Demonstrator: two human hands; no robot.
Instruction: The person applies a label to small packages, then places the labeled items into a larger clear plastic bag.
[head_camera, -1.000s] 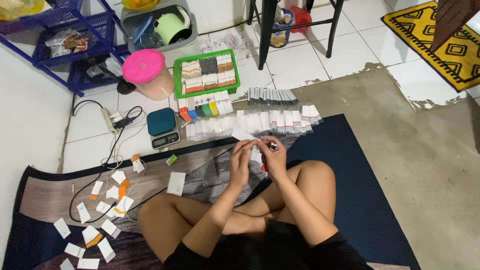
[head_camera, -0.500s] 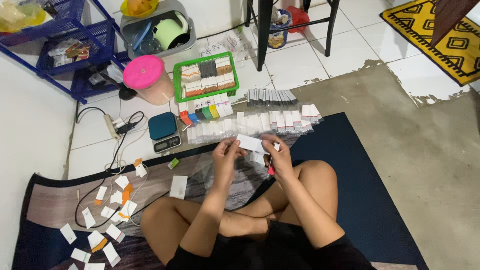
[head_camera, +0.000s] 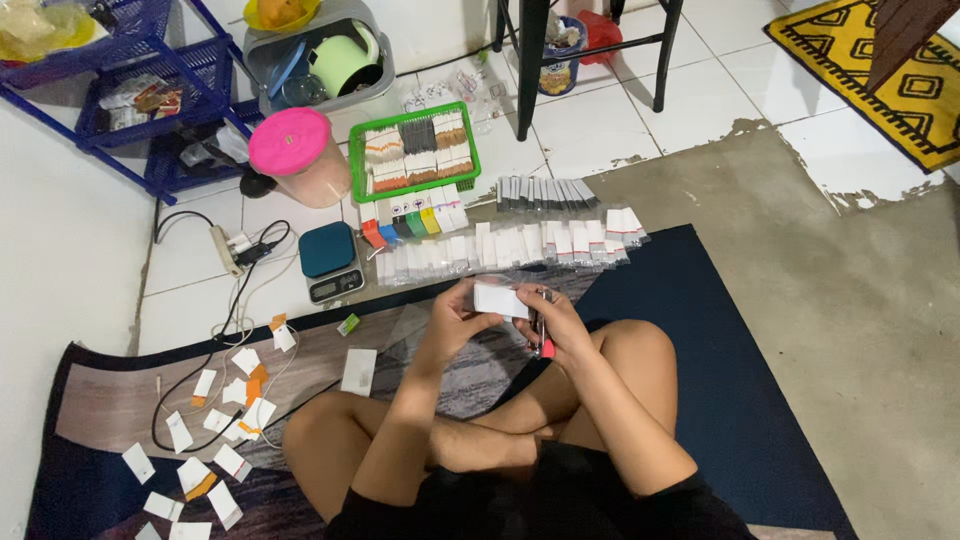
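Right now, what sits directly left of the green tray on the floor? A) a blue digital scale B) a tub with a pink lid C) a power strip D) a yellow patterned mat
B: the tub with a pink lid stands just left of the green tray, while the digital scale lies lower, toward the person, and the power strip is further left of that.

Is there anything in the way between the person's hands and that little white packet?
No. Both hands already touch it: the left hand holds the small white packet at its left end and the right hand meets its right end, also gripping a small metal tool with a red tip. Nothing visible lies between.
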